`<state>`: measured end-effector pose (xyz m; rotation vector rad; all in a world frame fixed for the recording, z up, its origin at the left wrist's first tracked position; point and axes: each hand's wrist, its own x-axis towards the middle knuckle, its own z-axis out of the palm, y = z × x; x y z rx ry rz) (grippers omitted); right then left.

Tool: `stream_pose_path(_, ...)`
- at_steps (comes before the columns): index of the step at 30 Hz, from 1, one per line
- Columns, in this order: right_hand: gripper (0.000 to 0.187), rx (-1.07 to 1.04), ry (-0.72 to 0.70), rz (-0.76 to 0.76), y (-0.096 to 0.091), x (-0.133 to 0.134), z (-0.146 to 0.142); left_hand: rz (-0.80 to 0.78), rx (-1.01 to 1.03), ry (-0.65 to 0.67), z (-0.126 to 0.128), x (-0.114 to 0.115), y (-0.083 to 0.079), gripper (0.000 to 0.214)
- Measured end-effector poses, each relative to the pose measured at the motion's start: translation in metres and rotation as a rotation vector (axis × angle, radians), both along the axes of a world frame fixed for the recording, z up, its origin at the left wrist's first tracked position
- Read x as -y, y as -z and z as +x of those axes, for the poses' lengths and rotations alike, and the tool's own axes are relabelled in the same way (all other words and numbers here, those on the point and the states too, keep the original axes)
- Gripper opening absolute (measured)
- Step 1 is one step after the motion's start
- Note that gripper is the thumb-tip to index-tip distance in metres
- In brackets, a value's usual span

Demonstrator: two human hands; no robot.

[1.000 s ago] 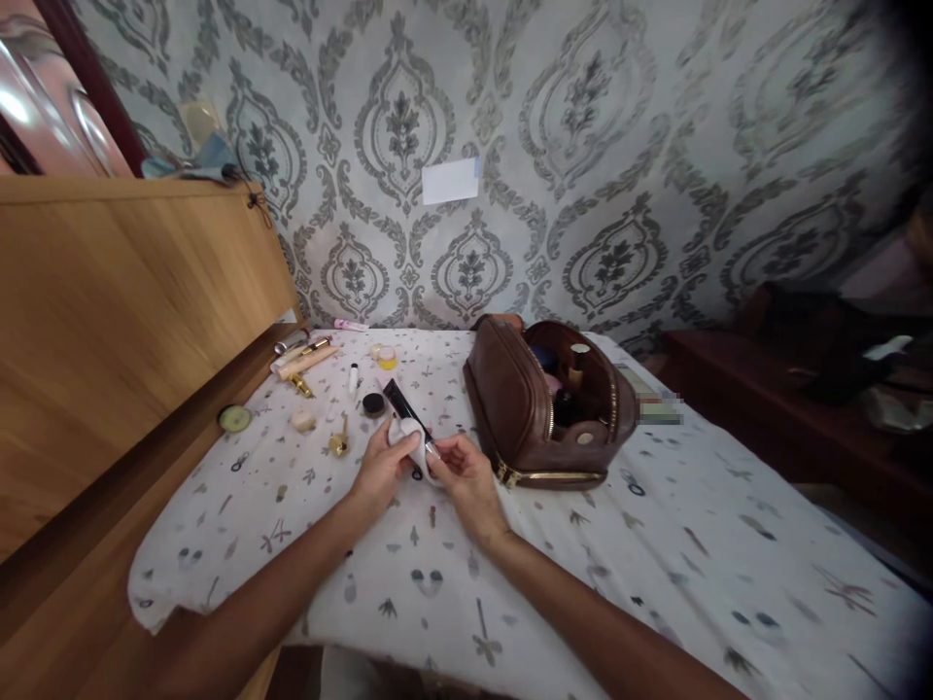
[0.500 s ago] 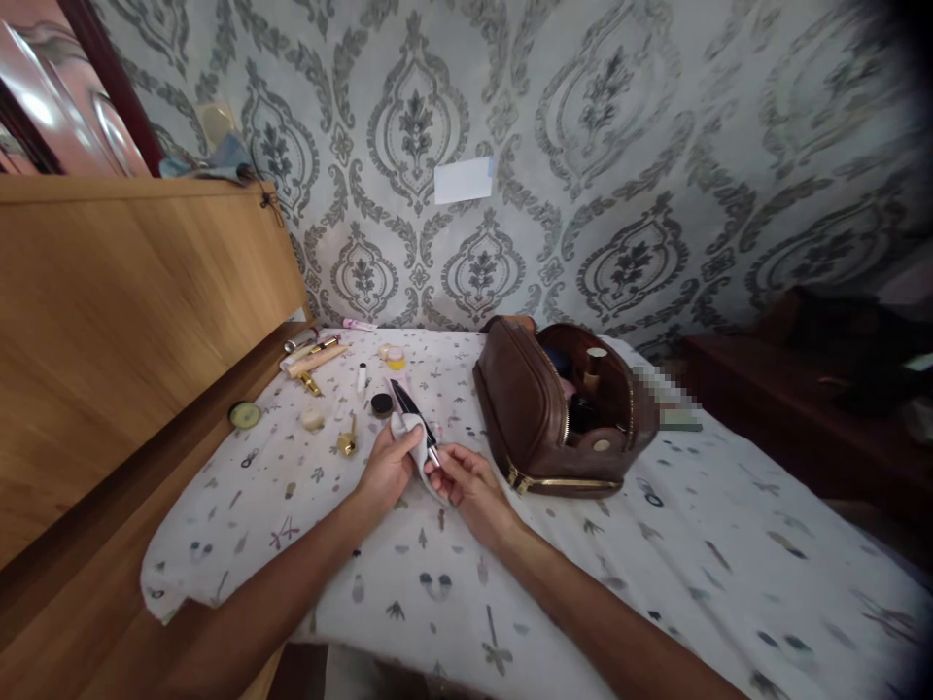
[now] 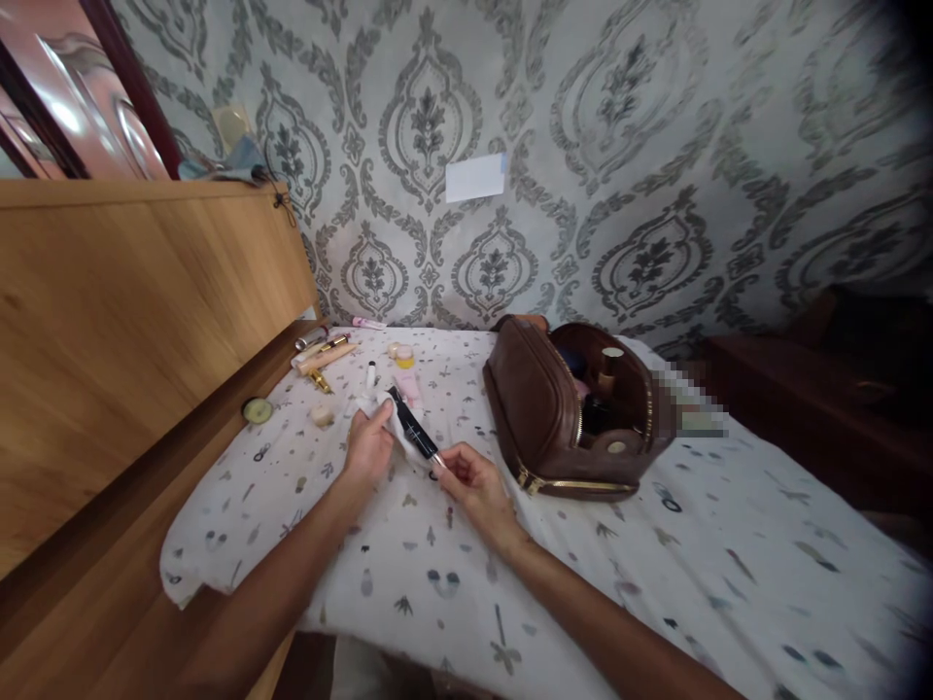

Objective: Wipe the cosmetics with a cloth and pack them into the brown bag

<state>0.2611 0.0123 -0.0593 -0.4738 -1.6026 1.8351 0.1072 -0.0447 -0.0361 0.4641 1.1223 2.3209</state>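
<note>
L hand [image 3: 370, 445], pinching the white cloth [image 3: 400, 443], has just slid twd the far end of the black tube [image 3: 415, 430], baring more of its face, w/ R hand [image 3: 472, 486] clamped on its silver end, over the bench [image 3: 408, 564], L of the brown bag [image 3: 532, 399].

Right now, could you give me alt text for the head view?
The right hand grips the silver end of a slim black tube while the left hand holds a white cloth against it, above a patterned tablecloth. An open brown bag stands to the right; small items lie on the left.
</note>
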Motion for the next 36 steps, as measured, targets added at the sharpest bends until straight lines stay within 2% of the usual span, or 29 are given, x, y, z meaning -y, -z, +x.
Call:
stream_pose_path(6, 0.024, 0.043, 0.081, 0.172, 0.007, 0.0, 0.001, 0.023, -0.037, 0.016, -0.003, 0.001, 0.0, 0.034)
stream_pose_path(11, 0.003, 0.087, 0.264, 0.497, 0.005, -0.004, 0.007, 0.015, -0.041, 0.056, -0.003, 0.001, 0.001, 0.036)
stream_pose_path(13, 0.002, 0.084, 0.288, 0.557, 0.002, -0.003, 0.009, -0.012, -0.036, 0.057, -0.007, 0.001, 0.005, 0.039)
stream_pose_path(16, 0.003, 0.084, 0.256, 0.508, 0.0, -0.001, 0.009, -0.052, -0.037, 0.042, -0.013, 0.0, 0.012, 0.042)
stream_pose_path(21, 0.023, 0.054, 0.13, 0.272, 0.002, 0.002, 0.008, -0.102, -0.099, 0.008, -0.017, -0.002, 0.017, 0.044)
stream_pose_path(26, 0.031, -0.018, 0.156, 0.177, 0.0, 0.002, 0.007, -0.196, -0.21, -0.115, -0.011, 0.007, 0.009, 0.035)
stream_pose_path(28, 0.032, -0.027, 0.184, 0.162, 0.0, 0.002, 0.007, -0.247, -0.416, -0.2, -0.006, 0.014, 0.003, 0.031)
stream_pose_path(30, 0.032, -0.024, 0.207, 0.161, 0.001, 0.001, 0.006, -0.3, -0.809, -0.244, 0.001, 0.019, -0.001, 0.031)
stream_pose_path(32, 0.03, -0.02, 0.23, 0.171, 0.003, 0.001, 0.007, -0.326, -1.233, -0.179, 0.007, 0.022, 0.0, 0.034)
stream_pose_path(33, 0.028, -0.02, 0.24, 0.178, 0.003, 0.001, 0.007, -0.326, -1.38, -0.121, 0.01, 0.023, 0.003, 0.034)
stream_pose_path(36, 0.025, -0.007, 0.25, 0.211, 0.004, 0.0, 0.008, -0.362, -1.599, -0.002, 0.014, 0.02, 0.011, 0.027)
